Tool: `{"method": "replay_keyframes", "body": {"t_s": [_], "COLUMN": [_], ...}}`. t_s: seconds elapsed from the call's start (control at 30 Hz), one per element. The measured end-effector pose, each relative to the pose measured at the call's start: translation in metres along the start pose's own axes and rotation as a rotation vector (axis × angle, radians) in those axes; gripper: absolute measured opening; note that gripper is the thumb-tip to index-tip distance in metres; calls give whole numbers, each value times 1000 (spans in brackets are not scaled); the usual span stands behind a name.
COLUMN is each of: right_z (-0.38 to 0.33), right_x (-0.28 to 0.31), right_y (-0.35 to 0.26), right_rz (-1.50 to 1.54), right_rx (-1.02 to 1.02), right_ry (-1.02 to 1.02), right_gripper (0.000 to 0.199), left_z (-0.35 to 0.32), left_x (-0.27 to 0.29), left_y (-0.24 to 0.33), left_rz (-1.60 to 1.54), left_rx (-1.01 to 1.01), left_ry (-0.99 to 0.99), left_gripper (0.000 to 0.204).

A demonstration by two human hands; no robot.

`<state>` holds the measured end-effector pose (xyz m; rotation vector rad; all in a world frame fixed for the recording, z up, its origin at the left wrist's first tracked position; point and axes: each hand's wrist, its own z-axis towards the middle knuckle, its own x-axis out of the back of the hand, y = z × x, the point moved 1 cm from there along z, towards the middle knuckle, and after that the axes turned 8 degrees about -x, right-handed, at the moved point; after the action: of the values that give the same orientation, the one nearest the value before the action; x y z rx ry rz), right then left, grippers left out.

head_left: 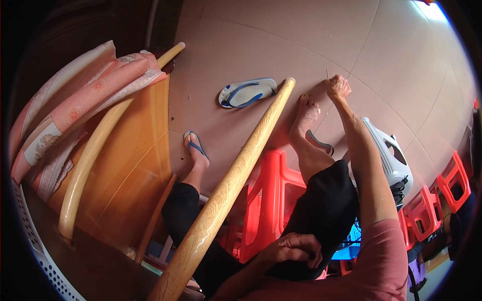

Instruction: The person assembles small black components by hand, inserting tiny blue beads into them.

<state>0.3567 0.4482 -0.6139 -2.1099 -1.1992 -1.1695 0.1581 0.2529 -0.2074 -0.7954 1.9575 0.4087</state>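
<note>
My right hand (339, 86) reaches low over the floor just past my bare right foot (306, 118). Its fingers are closed, and a thin dark sliver stands at their far side; what they pinch is too small to make out. My left hand (299, 249) rests on my black-clad thigh (321, 205) with curled fingers and nothing visible in them. Left of the bare foot lies a white flip-flop (248, 93) with blue straps. My left foot (193, 145) wears a blue-strapped flip-flop.
A wood-grain pole (236, 165) slants between my legs. On the left, pink patterned fabric (95, 93) hangs over a second pole (95, 155) beside a wooden panel (135, 150). A red stool (268, 200) is beneath me; a grey stool (386, 155) and red stools (424, 213) stand right.
</note>
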Motion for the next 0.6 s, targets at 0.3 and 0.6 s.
{"method": "replay_keyframes", "body": {"t_s": [0.3, 0.6], "right_z": [9, -26], "right_x": [-6, 11], "right_y": [-11, 3], "right_rz": [-27, 169], "right_rx": [-17, -166], "right_ry": [-11, -104], "right_gripper": [22, 26], "left_z": [-1, -2], "left_x": [5, 6], "left_y": [-3, -3], "left_rz": [4, 23], "left_rx": [-2, 16], "left_ry": [-6, -21], "left_gripper": [20, 19]}}
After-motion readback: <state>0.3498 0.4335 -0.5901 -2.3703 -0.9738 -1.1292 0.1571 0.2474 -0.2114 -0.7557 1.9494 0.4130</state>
